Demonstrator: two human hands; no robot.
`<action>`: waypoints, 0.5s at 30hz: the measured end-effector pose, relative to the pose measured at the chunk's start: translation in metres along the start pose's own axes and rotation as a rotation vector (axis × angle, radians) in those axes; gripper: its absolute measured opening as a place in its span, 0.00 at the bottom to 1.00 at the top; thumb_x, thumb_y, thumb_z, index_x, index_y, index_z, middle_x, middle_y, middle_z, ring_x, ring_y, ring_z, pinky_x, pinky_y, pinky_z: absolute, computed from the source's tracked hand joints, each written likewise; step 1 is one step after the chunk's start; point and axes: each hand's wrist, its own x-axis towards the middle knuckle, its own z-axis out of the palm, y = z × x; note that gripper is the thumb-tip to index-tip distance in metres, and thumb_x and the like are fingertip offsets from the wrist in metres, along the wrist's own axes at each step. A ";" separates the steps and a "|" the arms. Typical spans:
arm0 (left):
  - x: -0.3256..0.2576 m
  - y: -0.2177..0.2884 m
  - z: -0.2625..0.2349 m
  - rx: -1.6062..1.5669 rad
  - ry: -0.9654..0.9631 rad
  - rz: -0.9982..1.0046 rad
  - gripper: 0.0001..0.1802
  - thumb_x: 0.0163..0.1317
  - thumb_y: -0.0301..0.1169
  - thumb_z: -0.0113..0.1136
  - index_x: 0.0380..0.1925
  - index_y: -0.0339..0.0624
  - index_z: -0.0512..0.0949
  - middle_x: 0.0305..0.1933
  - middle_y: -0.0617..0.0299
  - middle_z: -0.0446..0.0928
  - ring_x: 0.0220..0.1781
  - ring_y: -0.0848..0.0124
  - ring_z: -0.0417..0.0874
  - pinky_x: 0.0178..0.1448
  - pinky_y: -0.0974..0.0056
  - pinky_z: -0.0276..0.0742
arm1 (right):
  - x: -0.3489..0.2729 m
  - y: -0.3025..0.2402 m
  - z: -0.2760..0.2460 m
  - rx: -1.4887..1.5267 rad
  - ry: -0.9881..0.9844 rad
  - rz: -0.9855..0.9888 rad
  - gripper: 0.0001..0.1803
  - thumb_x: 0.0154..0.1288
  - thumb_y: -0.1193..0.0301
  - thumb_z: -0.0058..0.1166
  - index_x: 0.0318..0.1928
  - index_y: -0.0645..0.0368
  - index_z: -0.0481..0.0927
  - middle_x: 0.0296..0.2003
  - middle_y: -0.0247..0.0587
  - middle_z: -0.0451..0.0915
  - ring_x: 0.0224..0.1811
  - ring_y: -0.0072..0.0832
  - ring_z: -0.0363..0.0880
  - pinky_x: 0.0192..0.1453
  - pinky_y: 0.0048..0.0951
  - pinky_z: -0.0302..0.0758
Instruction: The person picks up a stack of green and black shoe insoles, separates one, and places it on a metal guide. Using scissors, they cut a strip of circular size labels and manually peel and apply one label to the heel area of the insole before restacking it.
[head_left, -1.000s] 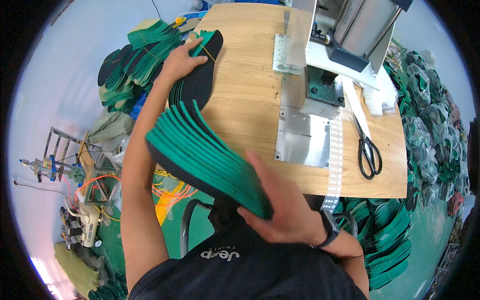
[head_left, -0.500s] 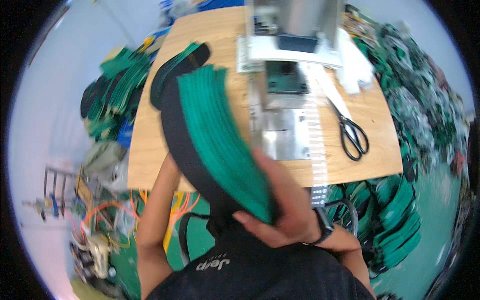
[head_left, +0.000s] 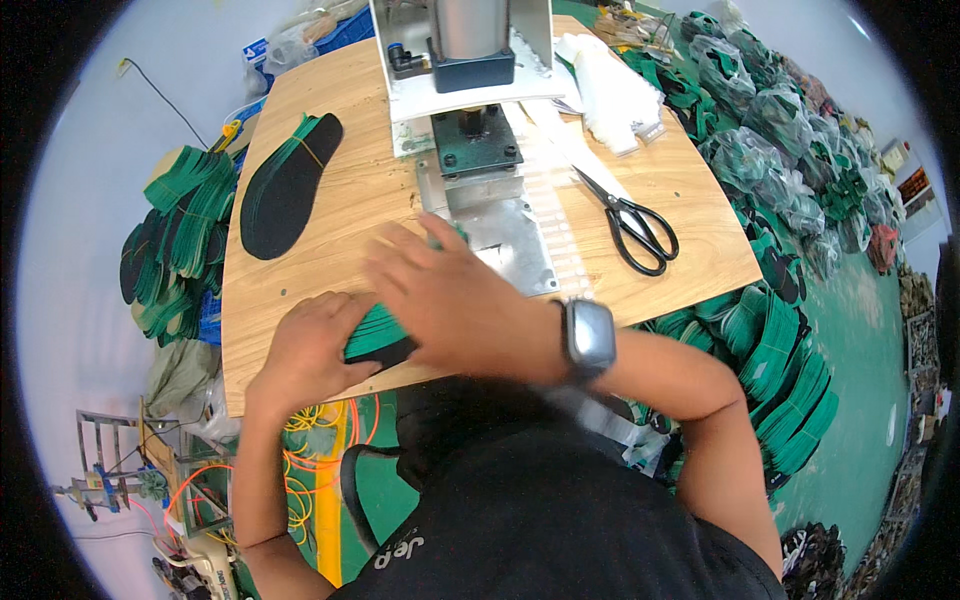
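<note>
A stack of green and black shoe insoles (head_left: 378,330) lies on the wooden table near its front edge, partly covered by my hands. My left hand (head_left: 312,345) is closed around its left end, thumb on the near side. Above the stack, my right hand (head_left: 450,290) reaches across with fingers stretched out, somewhat blurred; its palm side is hidden. A metal plate (head_left: 525,240) of the press lies just beyond this hand. At the table's far left rests another insole bundle (head_left: 290,190), black side up, with a thin band around it.
The press (head_left: 475,75) stands at the table's (head_left: 700,230) back. Black-handled scissors (head_left: 640,235) lie to its right, beside a white strip. Tied insole bundles are piled left (head_left: 185,230) and right (head_left: 780,370) of the table. Bagged material (head_left: 780,130) lines the right wall.
The insole stack, held up in my right hand before, is now down on the table. My left hand has come onto it, and my right hand has opened above it. The view has shifted.
</note>
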 end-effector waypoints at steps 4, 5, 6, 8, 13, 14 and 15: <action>-0.020 -0.025 -0.011 -0.167 0.154 0.001 0.38 0.34 0.35 0.75 0.51 0.40 0.73 0.45 0.49 0.77 0.49 0.52 0.77 0.53 0.54 0.73 | -0.013 0.029 0.013 0.039 -0.192 0.076 0.26 0.46 0.61 0.66 0.42 0.63 0.73 0.36 0.43 0.76 0.45 0.40 0.73 0.49 0.40 0.70; -0.032 -0.038 -0.003 -0.223 0.177 -0.110 0.38 0.33 0.34 0.76 0.50 0.39 0.74 0.43 0.52 0.77 0.48 0.55 0.78 0.53 0.58 0.73 | -0.014 0.024 0.009 0.052 -0.177 0.082 0.25 0.46 0.60 0.66 0.41 0.62 0.73 0.36 0.44 0.76 0.44 0.41 0.73 0.47 0.40 0.70; -0.036 -0.045 0.008 -0.279 0.226 -0.134 0.38 0.33 0.33 0.76 0.50 0.39 0.74 0.43 0.52 0.77 0.48 0.56 0.78 0.53 0.59 0.73 | -0.017 0.020 0.006 0.066 -0.159 0.095 0.25 0.46 0.60 0.66 0.41 0.62 0.74 0.36 0.44 0.75 0.44 0.41 0.73 0.45 0.41 0.70; -0.040 -0.055 0.032 -0.396 0.312 -0.187 0.37 0.33 0.32 0.76 0.50 0.39 0.74 0.43 0.54 0.77 0.48 0.57 0.78 0.53 0.61 0.73 | -0.024 0.022 0.010 0.103 -0.099 0.125 0.26 0.47 0.60 0.66 0.43 0.61 0.74 0.36 0.45 0.75 0.43 0.42 0.73 0.45 0.40 0.69; -0.036 -0.039 0.039 -0.409 0.557 -0.057 0.36 0.35 0.30 0.77 0.50 0.40 0.75 0.46 0.54 0.75 0.49 0.59 0.77 0.52 0.59 0.73 | -0.034 0.036 0.003 0.192 -0.062 0.151 0.30 0.46 0.62 0.67 0.48 0.63 0.72 0.41 0.46 0.74 0.46 0.44 0.71 0.52 0.40 0.66; -0.035 -0.035 0.041 -0.406 0.556 -0.084 0.36 0.35 0.30 0.77 0.50 0.40 0.75 0.46 0.54 0.75 0.49 0.58 0.77 0.52 0.60 0.73 | -0.033 0.030 0.003 0.173 -0.023 0.142 0.30 0.47 0.62 0.67 0.49 0.63 0.72 0.42 0.47 0.74 0.47 0.44 0.71 0.53 0.39 0.66; -0.029 -0.036 0.046 -0.403 0.561 -0.096 0.36 0.35 0.30 0.77 0.50 0.40 0.75 0.46 0.54 0.76 0.48 0.58 0.77 0.52 0.60 0.73 | -0.032 0.026 0.004 0.140 0.022 0.140 0.31 0.47 0.63 0.67 0.50 0.63 0.72 0.42 0.47 0.74 0.48 0.44 0.71 0.54 0.39 0.66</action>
